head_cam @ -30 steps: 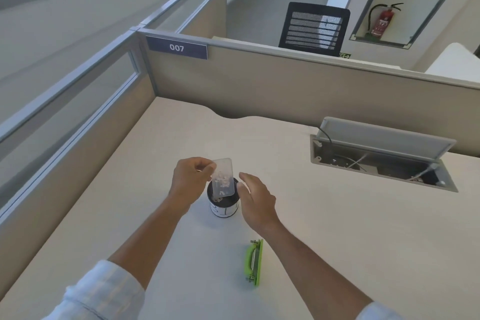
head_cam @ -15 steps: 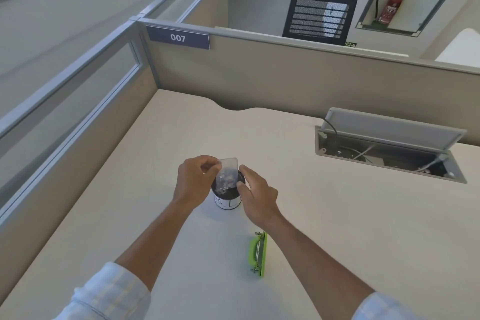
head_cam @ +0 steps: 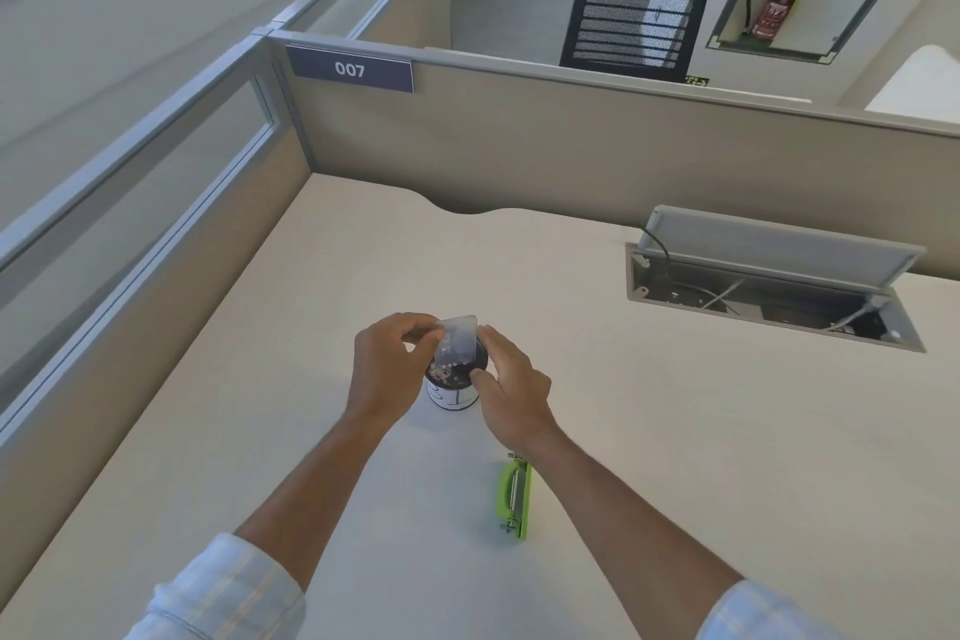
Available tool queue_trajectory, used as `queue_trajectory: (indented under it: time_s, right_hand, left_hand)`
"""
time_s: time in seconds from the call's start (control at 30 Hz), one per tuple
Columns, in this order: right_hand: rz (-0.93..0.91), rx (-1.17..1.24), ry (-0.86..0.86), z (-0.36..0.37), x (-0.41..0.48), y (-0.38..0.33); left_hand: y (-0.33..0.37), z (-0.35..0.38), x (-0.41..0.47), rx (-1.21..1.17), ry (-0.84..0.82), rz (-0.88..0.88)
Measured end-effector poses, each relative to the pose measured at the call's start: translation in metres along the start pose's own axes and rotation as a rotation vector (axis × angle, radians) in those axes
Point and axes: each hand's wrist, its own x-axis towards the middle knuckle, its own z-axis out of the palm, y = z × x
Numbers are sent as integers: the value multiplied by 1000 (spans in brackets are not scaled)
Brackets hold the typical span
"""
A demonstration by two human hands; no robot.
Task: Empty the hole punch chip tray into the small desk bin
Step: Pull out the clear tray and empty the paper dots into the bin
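A clear plastic chip tray (head_cam: 458,339) is tilted over the mouth of the small round desk bin (head_cam: 453,395), and paper chips show inside the tray and the bin. My left hand (head_cam: 387,365) pinches the tray's left edge. On the tray's right side, my right hand (head_cam: 511,387) has its fingers on the tray and the bin's rim. The green hole punch (head_cam: 513,496) lies on its side on the desk (head_cam: 675,431), just below my right wrist.
An open cable box (head_cam: 774,286) with its lid raised sits in the desk at the right. Beige partition walls (head_cam: 519,146) close off the back and the left side. A black mesh chair (head_cam: 634,23) stands beyond the partition.
My right hand has moved left onto the tray and the bin's rim. The tray has dropped lower over the bin's mouth and tilted further.
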Motion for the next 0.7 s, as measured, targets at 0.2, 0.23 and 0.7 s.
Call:
queue_trajectory:
  time_s: [0.2,0.23,0.7]
  right_hand:
    - [38,80,-28,-2,-4,1]
    - [42,91,-36,-1,-4,3]
    - [30,102,-40,5,-3,8]
  left_hand:
    - [3,-2,-7,22,28,70]
    - [3,-2,-9,30,27,83]
    - [3,1,-24,41,91,186]
